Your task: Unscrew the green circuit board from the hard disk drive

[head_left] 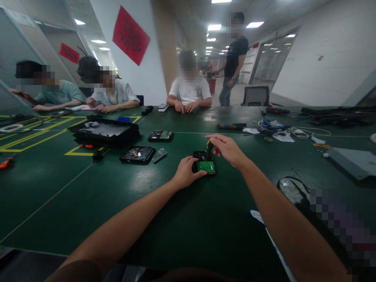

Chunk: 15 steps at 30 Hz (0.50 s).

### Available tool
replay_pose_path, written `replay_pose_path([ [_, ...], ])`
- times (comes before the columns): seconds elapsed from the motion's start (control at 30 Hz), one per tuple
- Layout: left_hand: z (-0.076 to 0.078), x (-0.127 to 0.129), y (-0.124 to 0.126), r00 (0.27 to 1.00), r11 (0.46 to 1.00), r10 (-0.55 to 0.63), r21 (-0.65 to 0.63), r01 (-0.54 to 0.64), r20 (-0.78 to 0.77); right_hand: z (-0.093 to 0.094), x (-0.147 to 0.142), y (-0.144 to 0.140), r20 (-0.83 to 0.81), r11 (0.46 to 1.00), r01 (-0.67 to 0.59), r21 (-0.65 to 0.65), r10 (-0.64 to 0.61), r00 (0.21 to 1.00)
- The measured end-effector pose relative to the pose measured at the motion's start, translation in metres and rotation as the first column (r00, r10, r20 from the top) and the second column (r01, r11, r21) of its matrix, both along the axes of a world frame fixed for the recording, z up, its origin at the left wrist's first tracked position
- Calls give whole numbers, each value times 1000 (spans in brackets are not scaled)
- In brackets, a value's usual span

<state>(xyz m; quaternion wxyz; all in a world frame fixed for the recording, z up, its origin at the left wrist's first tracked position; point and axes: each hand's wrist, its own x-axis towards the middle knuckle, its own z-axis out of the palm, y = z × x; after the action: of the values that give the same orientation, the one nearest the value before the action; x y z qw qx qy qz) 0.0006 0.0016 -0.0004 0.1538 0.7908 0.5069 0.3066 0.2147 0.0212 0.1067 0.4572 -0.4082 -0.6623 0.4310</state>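
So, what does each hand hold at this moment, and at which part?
The left hand grips the hard drive at its left edge, pressing it on the table. The right hand holds a screwdriver by its handle, above the drive.

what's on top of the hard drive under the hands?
A green circuit board faces up on the hard drive. The right hand holds a screwdriver over it; the tip is hidden. The left hand covers its left edge.

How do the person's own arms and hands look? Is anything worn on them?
Both forearms are bare, with no sleeve in view. The left hand and the right hand wear no gloves. I see no watch, ring or bracelet on either wrist.
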Motion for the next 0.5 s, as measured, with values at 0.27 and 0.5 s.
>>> replay_pose_path([
  [0.27, 1, -1, 1, 1000, 1000, -2, -20, 2, -1, -1, 2, 1, 17, 999, 52, 0, -52, 999],
  [0.5, 1, -1, 1, 1000, 1000, -6, -12, 6, -7, 2, 0, -1, -38, 997, -27, -67, 25, 999],
])
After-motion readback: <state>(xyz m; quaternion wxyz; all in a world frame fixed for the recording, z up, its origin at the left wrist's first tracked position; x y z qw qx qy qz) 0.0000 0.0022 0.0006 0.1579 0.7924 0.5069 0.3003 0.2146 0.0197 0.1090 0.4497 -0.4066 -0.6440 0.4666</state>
